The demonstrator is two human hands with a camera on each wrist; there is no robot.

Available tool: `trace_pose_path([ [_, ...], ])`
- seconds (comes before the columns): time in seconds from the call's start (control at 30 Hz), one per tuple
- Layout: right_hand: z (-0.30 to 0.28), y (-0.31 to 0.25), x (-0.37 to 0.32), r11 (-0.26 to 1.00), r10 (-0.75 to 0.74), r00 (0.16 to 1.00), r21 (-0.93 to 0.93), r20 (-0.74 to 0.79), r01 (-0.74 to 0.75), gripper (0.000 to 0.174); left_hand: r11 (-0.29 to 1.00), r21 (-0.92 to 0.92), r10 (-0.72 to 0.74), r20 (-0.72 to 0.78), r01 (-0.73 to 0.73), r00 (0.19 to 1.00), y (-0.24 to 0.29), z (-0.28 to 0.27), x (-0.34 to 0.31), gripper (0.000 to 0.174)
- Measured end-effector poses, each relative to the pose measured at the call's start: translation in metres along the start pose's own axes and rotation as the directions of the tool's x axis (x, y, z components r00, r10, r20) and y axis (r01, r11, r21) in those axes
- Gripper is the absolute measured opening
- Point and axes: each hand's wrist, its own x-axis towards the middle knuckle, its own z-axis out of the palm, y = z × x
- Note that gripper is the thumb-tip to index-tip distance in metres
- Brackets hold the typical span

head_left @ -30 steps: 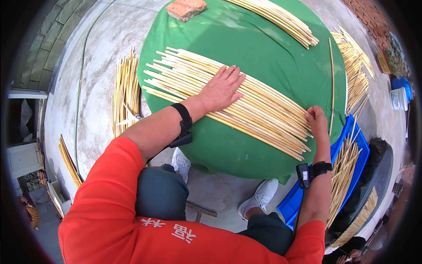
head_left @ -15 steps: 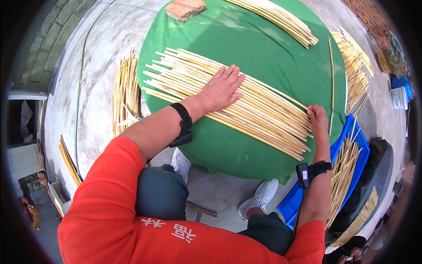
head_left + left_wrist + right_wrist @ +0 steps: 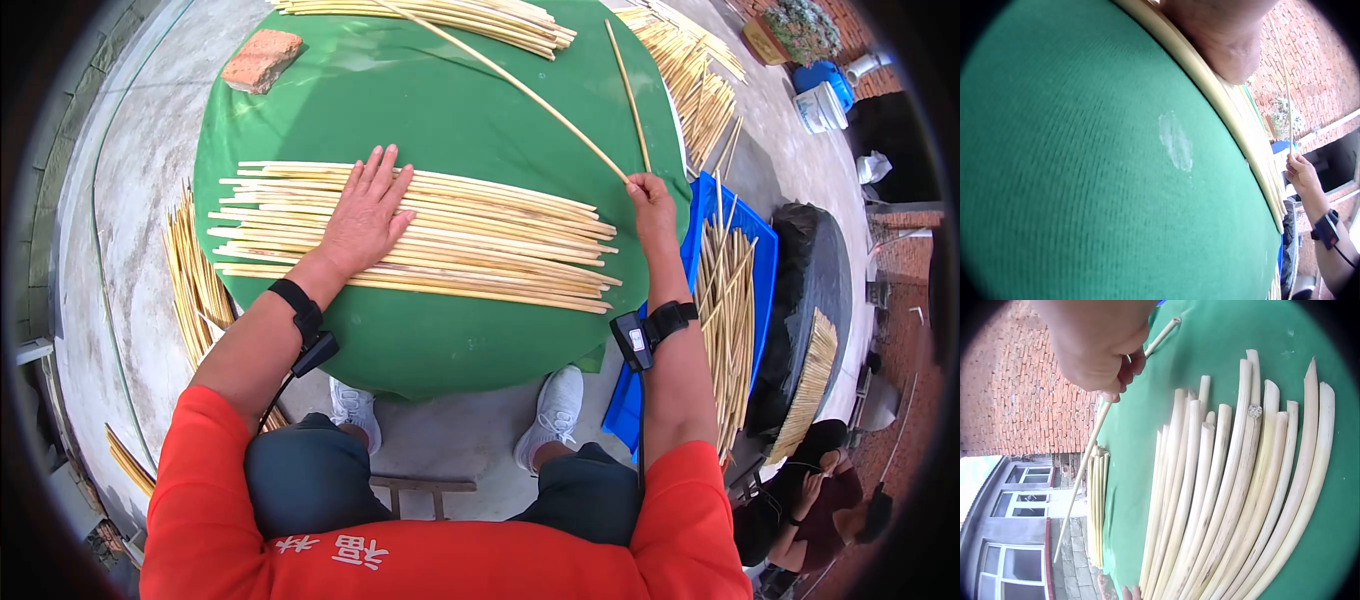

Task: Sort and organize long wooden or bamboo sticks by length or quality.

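One long pale stick (image 3: 498,69) is in the right hand (image 3: 650,205), pinched between thumb and fingers close to its near end; a short stub pokes out past the grip. The rest of its length slants up and away over the worktop (image 3: 460,345), and its far end runs out of the head view. Holding it so near one end likely lets the long part stay clear of the other sticks.

Just left of that hand, a wide row of sticks (image 3: 500,235) lies side by side across the near half of the worktop, their ends uneven. The left hand (image 3: 368,220) rests on them, palm down, fingers straight and holding nothing in a grip. Its weight probably stops the round sticks from rolling, since no tie shows around them.

Farther back lies a second bundle (image 3: 450,15), well apart from the row, perhaps so the two groups do not mix. A brick (image 3: 262,60) sits near the far left edge, possibly as a weight for the green cover. Another lone stick (image 3: 628,95) lies along the right edge, away from both groups.

Beside the worktop on the right, a blue tray (image 3: 765,290) holds loose sticks within easy reach of the right hand. Behind it more sticks (image 3: 700,100) are heaped, with a white bucket (image 3: 820,108) beyond.
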Motion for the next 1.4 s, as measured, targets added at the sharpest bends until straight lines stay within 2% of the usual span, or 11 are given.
trace_pose_path([
  [0.13,-0.031,0.025,-0.004,0.924,0.349,0.927,0.216,-0.14,-0.315,0.008,0.999,0.042,-0.029,0.076,0.026,0.997,0.001,-0.001,0.001,0.056],
  [0.2,-0.035,0.058,-0.01,0.934,0.328,0.927,0.21,-0.179,-0.29,0.008,0.999,0.048,-0.026,0.07,0.023,0.997,0.0,-0.001,0.0,0.056],
  [0.3,-0.038,0.085,-0.017,0.927,0.3,0.94,-0.183,-0.161,-0.327,0.016,0.998,0.054,-0.019,0.064,0.015,0.998,0.0,0.0,0.001,0.056],
  [0.43,-0.043,0.044,-0.023,0.906,0.224,0.964,-0.334,-0.143,-0.26,0.017,0.998,0.065,-0.003,0.06,-0.001,0.998,0.0,0.0,0.0,0.055],
  [0.6,-0.069,-0.001,-0.024,0.705,0.269,0.943,-0.707,0.196,-0.054,0.018,0.998,0.063,-0.006,0.071,0.001,0.997,-0.003,0.001,0.0,0.055],
  [0.67,-0.096,-0.004,-0.025,0.723,0.277,0.929,-0.69,0.246,-0.033,0.019,0.998,0.062,-0.008,0.089,0.003,0.996,-0.002,0.0,0.001,0.055],
  [0.73,-0.128,-0.012,-0.031,0.896,0.339,0.87,-0.404,0.358,-0.183,0.02,0.999,0.052,-0.003,0.118,-0.003,0.993,0.0,-0.003,0.001,0.055],
  [0.83,-0.182,-0.035,-0.061,0.883,0.468,0.785,-0.188,0.406,-0.429,0.02,0.999,0.05,0.008,0.094,-0.013,0.996,-0.001,-0.003,0.001,0.057],
  [1.1,-0.299,0.068,-0.202,0.576,0.792,0.58,0.081,0.192,-0.814,0.028,0.98,0.16,0.1,0.093,-0.114,0.991,-0.013,0.018,-0.002,0.063],
  [1.27,-0.269,0.129,-0.288,0.372,0.902,0.379,0.077,0.205,-0.925,0.029,0.98,0.148,0.117,0.129,-0.136,0.985,-0.016,0.017,-0.002,0.07],
  [1.4,-0.228,0.194,-0.327,0.47,0.876,0.453,-0.088,0.166,-0.878,0.026,0.985,0.109,0.105,0.23,-0.133,0.968,-0.026,0.013,0.001,0.071],
])
